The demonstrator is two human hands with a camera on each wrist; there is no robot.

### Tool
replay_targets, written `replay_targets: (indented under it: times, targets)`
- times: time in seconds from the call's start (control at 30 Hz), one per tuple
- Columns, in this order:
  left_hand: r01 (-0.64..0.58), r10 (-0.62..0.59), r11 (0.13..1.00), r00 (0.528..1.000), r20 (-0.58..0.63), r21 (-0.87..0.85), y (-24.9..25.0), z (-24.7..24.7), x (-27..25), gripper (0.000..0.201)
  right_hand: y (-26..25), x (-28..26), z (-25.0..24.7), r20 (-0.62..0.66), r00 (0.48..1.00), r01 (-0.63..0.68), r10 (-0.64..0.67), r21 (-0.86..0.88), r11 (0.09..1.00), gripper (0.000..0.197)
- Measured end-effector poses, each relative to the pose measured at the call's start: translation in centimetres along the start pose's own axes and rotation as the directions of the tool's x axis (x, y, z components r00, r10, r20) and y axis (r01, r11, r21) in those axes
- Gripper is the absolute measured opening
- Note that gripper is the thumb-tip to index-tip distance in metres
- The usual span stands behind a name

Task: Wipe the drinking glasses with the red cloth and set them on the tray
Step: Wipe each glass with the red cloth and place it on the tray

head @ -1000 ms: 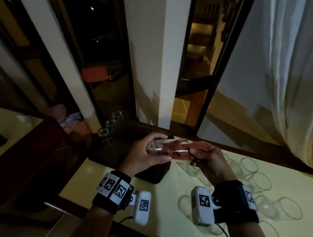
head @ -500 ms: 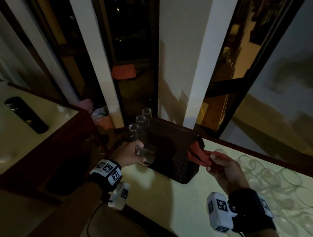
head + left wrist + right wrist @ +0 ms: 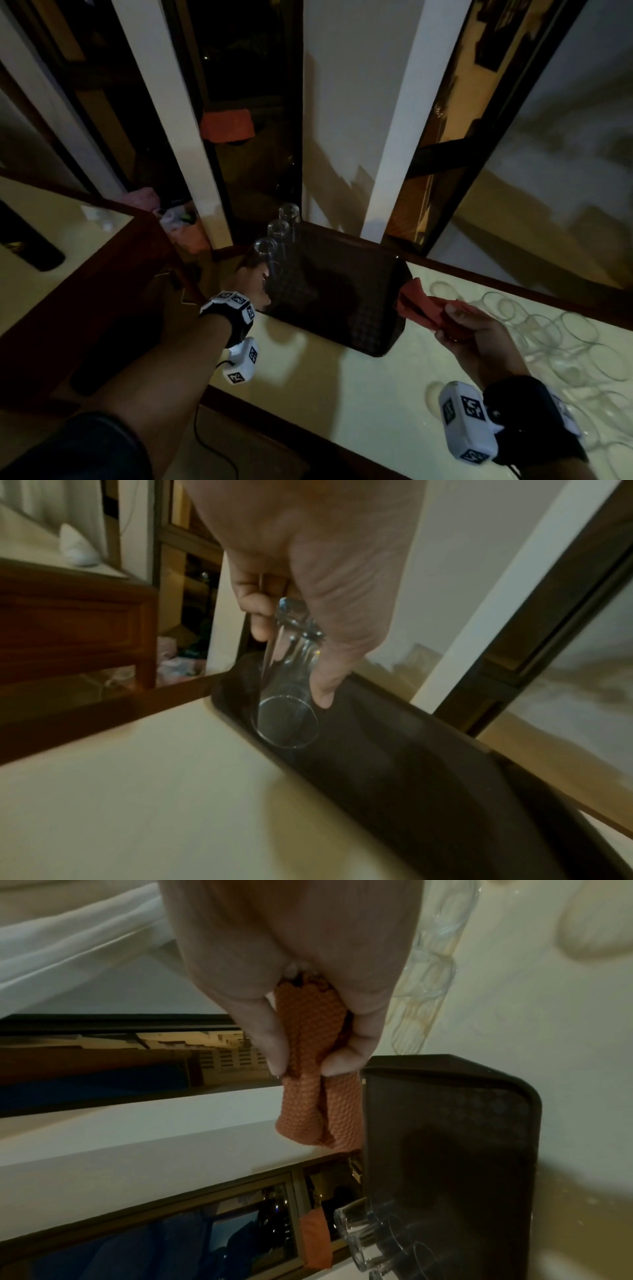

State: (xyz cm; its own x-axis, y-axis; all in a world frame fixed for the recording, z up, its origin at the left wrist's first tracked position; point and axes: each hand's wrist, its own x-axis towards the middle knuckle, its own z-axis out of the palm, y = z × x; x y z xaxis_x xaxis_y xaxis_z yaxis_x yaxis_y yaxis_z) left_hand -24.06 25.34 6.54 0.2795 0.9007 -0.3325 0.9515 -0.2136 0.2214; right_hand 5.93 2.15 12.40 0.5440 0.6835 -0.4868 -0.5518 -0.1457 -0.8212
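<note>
My left hand [image 3: 261, 290] grips a clear drinking glass [image 3: 287, 688] by its base, mouth down, over the near left corner of the dark tray [image 3: 370, 325]. Whether its rim touches the tray [image 3: 428, 764] I cannot tell. In the head view the hand hides most of this glass. Three more glasses [image 3: 278, 229] stand upside down in a row along the tray's left side. My right hand [image 3: 455, 325] is to the right of the tray and pinches the folded red cloth [image 3: 419, 305] [image 3: 318, 1115] between thumb and fingers [image 3: 277, 1053].
Several clear glasses [image 3: 548, 339] crowd the pale counter [image 3: 342, 394] on the right. A dark wooden rail [image 3: 513, 294] and window frames run behind the tray. A lower counter [image 3: 85, 246] with a black object [image 3: 30, 246] lies at the left.
Both hands held the glass with the cloth in it a second ago. The left hand has carried the glass left to the tray, while the right hand keeps the cloth apart.
</note>
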Motion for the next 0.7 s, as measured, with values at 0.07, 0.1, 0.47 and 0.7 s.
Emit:
replay_targets:
  times: [0.07,0.1,0.47,0.7]
  targets:
    - [0.013,-0.013,1.0,1.0,-0.011,-0.001,-0.4,0.6,0.8,0.058,0.1,-0.2,-0.4,-0.025,1.0,0.006,-0.006,0.003,1.0,0.011]
    - [0.02,-0.02,1.0,1.0,-0.021,-0.01,-0.5,0.7,1.1,0.058,0.2,-0.3,-0.6,-0.025,1.0,0.009,-0.009,0.004,1.0,0.011]
    - [0.189,-0.198,0.97,0.979,-0.048,-0.151,-1.2,1.8,4.2,0.072,1.1,-1.2,-0.9,-0.027,0.999,0.023,-0.024,-0.015,1.0,0.026]
    - [0.216,-0.237,0.957,0.967,-0.091,-0.193,-1.7,3.1,5.1,0.079,0.5,-1.2,-1.2,-0.057,0.998,0.042,-0.039,0.048,0.998,0.032]
